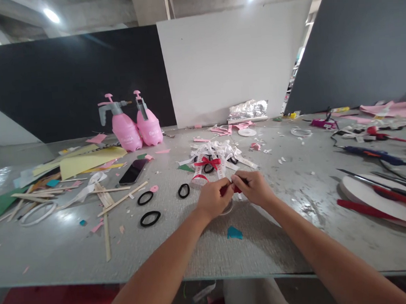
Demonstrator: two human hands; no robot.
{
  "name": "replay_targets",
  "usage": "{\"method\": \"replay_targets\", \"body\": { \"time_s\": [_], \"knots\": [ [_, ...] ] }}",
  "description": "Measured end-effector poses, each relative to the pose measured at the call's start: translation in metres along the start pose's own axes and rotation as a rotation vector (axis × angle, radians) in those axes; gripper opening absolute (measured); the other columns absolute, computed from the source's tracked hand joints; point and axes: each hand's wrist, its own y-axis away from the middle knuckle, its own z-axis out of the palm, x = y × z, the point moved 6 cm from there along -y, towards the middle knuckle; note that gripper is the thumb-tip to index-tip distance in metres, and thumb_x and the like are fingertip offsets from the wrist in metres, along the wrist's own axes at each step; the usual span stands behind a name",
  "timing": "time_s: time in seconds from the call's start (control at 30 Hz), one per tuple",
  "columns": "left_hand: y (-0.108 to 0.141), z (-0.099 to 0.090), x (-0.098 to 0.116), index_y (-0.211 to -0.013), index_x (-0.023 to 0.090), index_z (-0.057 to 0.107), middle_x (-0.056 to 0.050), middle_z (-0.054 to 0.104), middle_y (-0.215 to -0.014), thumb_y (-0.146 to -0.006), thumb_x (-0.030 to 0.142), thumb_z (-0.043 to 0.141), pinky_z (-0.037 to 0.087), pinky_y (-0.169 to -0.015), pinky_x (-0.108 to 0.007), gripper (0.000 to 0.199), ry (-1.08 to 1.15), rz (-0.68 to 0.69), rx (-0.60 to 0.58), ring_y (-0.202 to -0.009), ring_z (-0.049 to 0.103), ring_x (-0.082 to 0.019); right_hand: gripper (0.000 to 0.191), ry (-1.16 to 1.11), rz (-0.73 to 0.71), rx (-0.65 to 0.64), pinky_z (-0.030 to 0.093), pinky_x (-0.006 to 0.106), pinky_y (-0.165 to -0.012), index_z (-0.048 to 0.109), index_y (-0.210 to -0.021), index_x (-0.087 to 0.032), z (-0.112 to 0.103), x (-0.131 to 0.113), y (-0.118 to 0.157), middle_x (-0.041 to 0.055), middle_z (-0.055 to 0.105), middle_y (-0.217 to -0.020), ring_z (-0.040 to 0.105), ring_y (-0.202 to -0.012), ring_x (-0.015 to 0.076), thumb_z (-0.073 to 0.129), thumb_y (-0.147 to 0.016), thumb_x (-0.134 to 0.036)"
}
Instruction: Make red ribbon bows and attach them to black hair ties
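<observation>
Near the middle of the table, my left hand (213, 198) and my right hand (254, 186) meet with fingers closed, pinching a short piece of red ribbon (240, 184) between them. Part of the ribbon is hidden by the fingers. Below the hands, the rim of a round object (229, 209) shows; I cannot make out its kind. Just beyond lies a red bow (209, 162) on printed white ribbon, in front of a heap of white ribbon pieces (221, 148). Black hair ties (150, 218) lie left of my left hand. A blue scrap (234, 233) is closer to me.
Two pink spray bottles (127, 132) stand at the back left. A phone (133, 171) and wooden sticks (107, 233) lie on the left. On the right are a blue hot-tool handle (373, 153) with a cord and a large white roll (359, 192) beneath tools. Foil (248, 110) sits at the back.
</observation>
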Motion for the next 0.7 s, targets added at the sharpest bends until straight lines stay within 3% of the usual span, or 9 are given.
{"method": "replay_targets", "body": {
  "time_s": [0.7],
  "knots": [
    [0.0015, 0.0019, -0.0032, -0.065, 0.018, 0.047, 0.004, 0.046, -0.057, -0.088, 0.032, 0.047, 0.025, -0.054, -0.024, 0.028, 0.025, 0.0, -0.025, -0.055, 0.038, -0.01, 0.038, -0.023, 0.001, -0.023, 0.029, 0.022, -0.053, 0.043, -0.06, -0.018, 0.0031, -0.0019, 0.0003, -0.0034, 0.042, -0.054, 0.037, -0.054, 0.0091, 0.043, -0.092, -0.039]
  ]
}}
